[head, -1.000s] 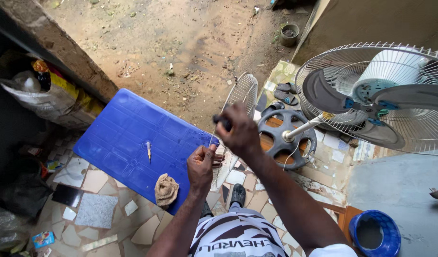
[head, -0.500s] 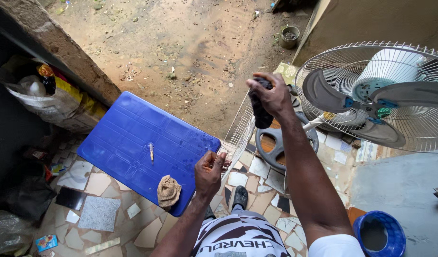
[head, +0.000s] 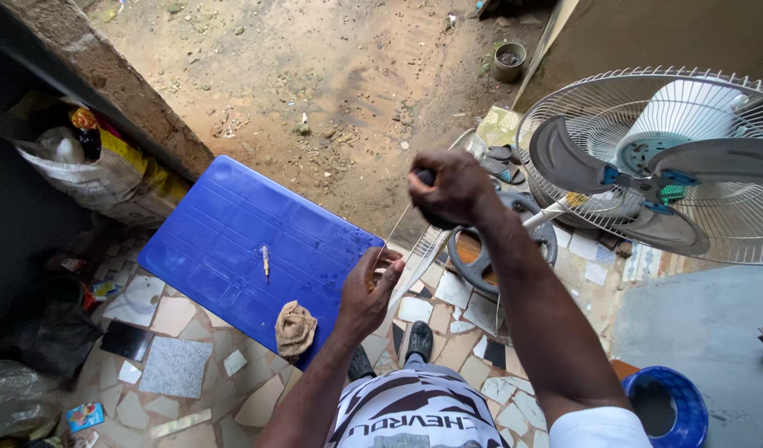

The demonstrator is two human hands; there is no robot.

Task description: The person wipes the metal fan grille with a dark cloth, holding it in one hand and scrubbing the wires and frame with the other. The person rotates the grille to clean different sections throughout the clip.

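glossy blue plastic board (head: 232, 241), crumpled cloth rag (head: 295, 328)

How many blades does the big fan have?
3 grey blades show on the fan: one left of the hub, one to the right, one below. The right one runs off the picture, and a further blade might be hidden.

Blue plastic board (head: 232, 241), crumpled rag (head: 295, 328), perhaps a screwdriver (head: 266, 261), standing fan (head: 647, 166), blue bucket (head: 676, 406)
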